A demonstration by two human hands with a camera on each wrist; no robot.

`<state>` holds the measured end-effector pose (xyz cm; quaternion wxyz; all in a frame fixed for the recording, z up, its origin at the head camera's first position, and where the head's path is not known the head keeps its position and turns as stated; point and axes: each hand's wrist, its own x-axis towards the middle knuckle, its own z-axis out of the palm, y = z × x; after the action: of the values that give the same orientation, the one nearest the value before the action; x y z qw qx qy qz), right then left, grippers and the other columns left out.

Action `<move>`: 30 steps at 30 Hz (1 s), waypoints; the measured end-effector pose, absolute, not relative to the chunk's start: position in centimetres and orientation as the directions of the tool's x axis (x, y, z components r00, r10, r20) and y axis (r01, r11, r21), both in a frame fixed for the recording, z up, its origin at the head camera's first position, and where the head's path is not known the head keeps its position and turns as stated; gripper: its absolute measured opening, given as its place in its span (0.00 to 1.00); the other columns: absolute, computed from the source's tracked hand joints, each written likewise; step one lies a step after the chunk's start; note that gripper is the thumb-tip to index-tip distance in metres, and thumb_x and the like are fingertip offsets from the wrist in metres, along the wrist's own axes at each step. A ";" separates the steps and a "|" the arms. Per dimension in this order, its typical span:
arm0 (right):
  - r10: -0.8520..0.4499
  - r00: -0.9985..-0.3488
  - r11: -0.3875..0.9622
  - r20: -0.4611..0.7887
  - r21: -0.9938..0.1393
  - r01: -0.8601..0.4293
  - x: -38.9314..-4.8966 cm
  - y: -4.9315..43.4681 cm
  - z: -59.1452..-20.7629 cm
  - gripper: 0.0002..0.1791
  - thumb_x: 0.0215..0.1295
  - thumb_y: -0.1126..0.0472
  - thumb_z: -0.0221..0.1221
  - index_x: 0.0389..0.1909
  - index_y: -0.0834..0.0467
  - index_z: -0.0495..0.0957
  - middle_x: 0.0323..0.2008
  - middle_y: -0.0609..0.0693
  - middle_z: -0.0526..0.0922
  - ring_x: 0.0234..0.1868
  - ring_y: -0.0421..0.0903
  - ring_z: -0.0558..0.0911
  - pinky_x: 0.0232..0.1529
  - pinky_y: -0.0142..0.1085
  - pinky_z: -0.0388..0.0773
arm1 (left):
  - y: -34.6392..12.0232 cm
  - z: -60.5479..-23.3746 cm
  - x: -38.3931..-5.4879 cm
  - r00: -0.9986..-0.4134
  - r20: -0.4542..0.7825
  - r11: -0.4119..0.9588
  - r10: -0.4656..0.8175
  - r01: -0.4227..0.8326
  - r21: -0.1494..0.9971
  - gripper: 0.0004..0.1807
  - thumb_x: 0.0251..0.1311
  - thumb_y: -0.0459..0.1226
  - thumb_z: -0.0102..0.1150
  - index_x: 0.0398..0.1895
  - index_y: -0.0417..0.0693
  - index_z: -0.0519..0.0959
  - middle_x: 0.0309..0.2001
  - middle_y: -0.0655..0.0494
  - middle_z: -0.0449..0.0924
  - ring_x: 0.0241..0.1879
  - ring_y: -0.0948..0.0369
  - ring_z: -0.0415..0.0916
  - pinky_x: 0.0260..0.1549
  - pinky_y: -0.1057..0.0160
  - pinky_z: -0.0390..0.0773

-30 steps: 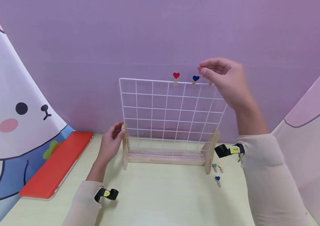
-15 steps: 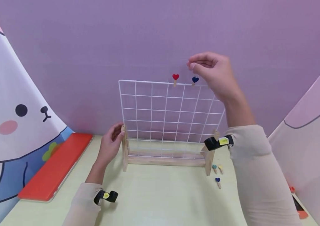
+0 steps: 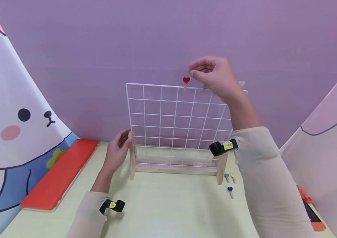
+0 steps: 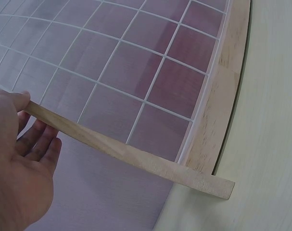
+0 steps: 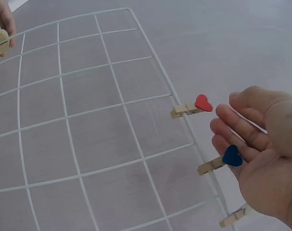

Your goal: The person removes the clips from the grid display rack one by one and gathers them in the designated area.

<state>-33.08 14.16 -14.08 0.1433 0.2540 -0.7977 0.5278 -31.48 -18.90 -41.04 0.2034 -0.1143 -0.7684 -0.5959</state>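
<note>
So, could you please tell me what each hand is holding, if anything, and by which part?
The left hand grips the grid rack by its left upright, near the top; the right hand holds nothing.

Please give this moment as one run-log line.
left hand: holds wooden post; right hand: empty, near red heart clip; white grid: red heart clip, blue heart clip on top edge; table: three loose clips

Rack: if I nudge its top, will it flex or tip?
The rack could tip, rising well above its low wooden base. Its wires, straight in the head view, suggest little flex. The left grip on its post may steady it.
</note>
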 end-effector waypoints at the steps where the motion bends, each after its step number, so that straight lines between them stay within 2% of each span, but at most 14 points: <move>1: -0.255 -0.839 0.327 0.481 -0.774 -0.543 -33.1 14.1 -14.1 0.13 0.66 0.61 0.68 0.49 0.60 0.86 0.40 0.46 0.90 0.42 0.43 0.85 0.28 0.30 0.79 | -18.9 -41.1 -31.5 -0.891 0.449 0.260 -0.067 0.419 0.870 0.23 0.76 0.36 0.55 0.71 0.42 0.71 0.65 0.40 0.77 0.62 0.55 0.74 0.57 0.84 0.74; 6: -0.261 -0.859 0.368 0.440 -0.777 -0.510 -33.2 14.1 -14.4 0.13 0.67 0.61 0.67 0.50 0.61 0.85 0.38 0.44 0.90 0.41 0.44 0.84 0.24 0.29 0.74 | -18.8 -41.1 -31.5 -0.893 0.445 0.254 -0.063 0.417 0.873 0.23 0.76 0.37 0.55 0.71 0.42 0.71 0.64 0.40 0.77 0.63 0.51 0.74 0.57 0.84 0.74; 13: -0.274 -0.867 0.368 0.417 -0.787 -0.495 -33.5 14.1 -14.7 0.13 0.67 0.64 0.66 0.50 0.62 0.85 0.37 0.44 0.90 0.44 0.46 0.86 0.37 0.26 0.80 | -18.6 -40.9 -31.3 -0.896 0.440 0.253 -0.067 0.411 0.876 0.23 0.76 0.36 0.55 0.71 0.41 0.71 0.65 0.39 0.77 0.65 0.50 0.74 0.57 0.84 0.74; 16: -0.276 -0.871 0.363 0.406 -0.795 -0.485 -33.7 14.0 -14.8 0.13 0.67 0.66 0.65 0.50 0.62 0.85 0.36 0.43 0.89 0.43 0.45 0.86 0.37 0.26 0.80 | -18.6 -40.8 -31.3 -0.895 0.441 0.252 -0.067 0.412 0.876 0.23 0.76 0.37 0.55 0.71 0.41 0.71 0.65 0.39 0.77 0.65 0.50 0.74 0.57 0.84 0.73; 20: -0.286 -0.865 0.352 0.412 -0.794 -0.495 -34.0 13.8 -14.9 0.13 0.66 0.68 0.64 0.50 0.64 0.84 0.35 0.44 0.89 0.44 0.47 0.87 0.43 0.25 0.84 | -18.5 -40.8 -31.4 -0.895 0.441 0.251 -0.068 0.412 0.876 0.24 0.76 0.37 0.55 0.71 0.42 0.71 0.65 0.40 0.77 0.65 0.50 0.74 0.57 0.84 0.73; 27: -0.255 -0.876 0.366 0.410 -0.797 -0.480 -34.1 13.6 -15.2 0.11 0.67 0.69 0.64 0.49 0.64 0.85 0.35 0.44 0.90 0.43 0.46 0.88 0.46 0.26 0.85 | -18.5 -40.9 -31.4 -0.897 0.435 0.269 -0.073 0.403 0.875 0.23 0.76 0.36 0.55 0.71 0.43 0.72 0.64 0.40 0.77 0.58 0.63 0.75 0.56 0.83 0.75; 30: -0.234 -0.883 0.357 0.408 -0.809 -0.468 -34.0 13.6 -15.3 0.11 0.67 0.68 0.65 0.48 0.63 0.86 0.35 0.44 0.90 0.44 0.45 0.88 0.47 0.27 0.85 | -18.4 -41.0 -31.4 -0.896 0.438 0.270 -0.071 0.405 0.873 0.22 0.76 0.36 0.55 0.70 0.43 0.72 0.64 0.40 0.77 0.57 0.64 0.75 0.56 0.83 0.75</move>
<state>-34.00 13.64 -15.28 0.1113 0.2152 -0.8160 0.5248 -31.45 -18.43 -40.96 0.2003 -0.1085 -0.7713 -0.5944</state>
